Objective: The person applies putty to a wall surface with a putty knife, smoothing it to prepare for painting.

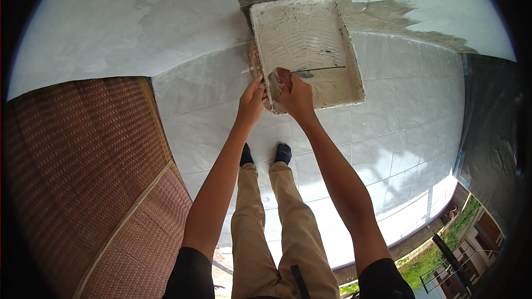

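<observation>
A paint tray, coated in off-white, dried-looking smears and with a ribbed slope, is in front of me by the wall. My left hand grips the tray's near left edge, thumb and fingers on the rim. Just inside that edge, my right hand is closed around a scraper-like tool, reddish brown with a flat greyish part toward the tray's left wall. My fingers hide some of the tool, so its full shape does not show. Across the tray lies a thin dark line, either a ridge or a thin stick.
A stained brown object shows under the tray's left side. Pale, partly coated walls meet the grey tiled floor. Woven brown matting rises at the left, dark sheeting at the right. My feet stand near the tray.
</observation>
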Available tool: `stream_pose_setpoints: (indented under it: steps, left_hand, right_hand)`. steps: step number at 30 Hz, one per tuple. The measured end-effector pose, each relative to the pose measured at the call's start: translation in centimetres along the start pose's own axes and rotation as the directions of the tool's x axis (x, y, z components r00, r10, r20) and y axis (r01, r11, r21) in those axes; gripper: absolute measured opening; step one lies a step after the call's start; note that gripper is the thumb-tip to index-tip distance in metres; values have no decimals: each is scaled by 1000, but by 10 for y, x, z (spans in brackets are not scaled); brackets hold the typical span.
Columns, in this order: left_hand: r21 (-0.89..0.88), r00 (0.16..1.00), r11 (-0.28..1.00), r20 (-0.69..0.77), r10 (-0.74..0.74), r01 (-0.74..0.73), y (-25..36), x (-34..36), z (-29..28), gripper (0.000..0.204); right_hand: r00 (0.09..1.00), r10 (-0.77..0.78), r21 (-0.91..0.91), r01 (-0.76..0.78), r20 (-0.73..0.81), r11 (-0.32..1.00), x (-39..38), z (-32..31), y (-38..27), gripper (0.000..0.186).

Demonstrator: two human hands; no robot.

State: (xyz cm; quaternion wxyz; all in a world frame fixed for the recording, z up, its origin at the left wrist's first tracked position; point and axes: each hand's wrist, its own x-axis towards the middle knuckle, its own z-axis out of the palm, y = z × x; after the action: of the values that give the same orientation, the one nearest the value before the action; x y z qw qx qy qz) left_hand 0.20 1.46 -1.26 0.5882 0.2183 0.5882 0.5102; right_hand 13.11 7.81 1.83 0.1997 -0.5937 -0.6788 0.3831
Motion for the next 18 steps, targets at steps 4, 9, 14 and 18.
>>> stream_pose_setpoints:
  steps: [4, 9, 14, 18]
  left_hand:
    - [23, 1000, 1000, -11, -12, 12, 1, -1, -1, 44]
    - [5, 1000, 1000, 3, -7, 7, -2, -1, -2, 44]
    - [13, 1000, 999, -6, -30, 31, -4, 0, -5, 44]
    - [54, 997, 996, 19, -70, 69, 4, -3, 0, 45]
  right_hand:
    - [997, 71, 56, -71, 0, 996, 8, -8, -2, 19]
    - [992, 118, 78, -122, 51, 989, 16, -17, -4, 23]
    - [982, 175, 111, -183, 76, 977, 20, -19, 2, 24]
    - [957, 245, 200, -274, 155, 941, 28, -20, 19, 29]
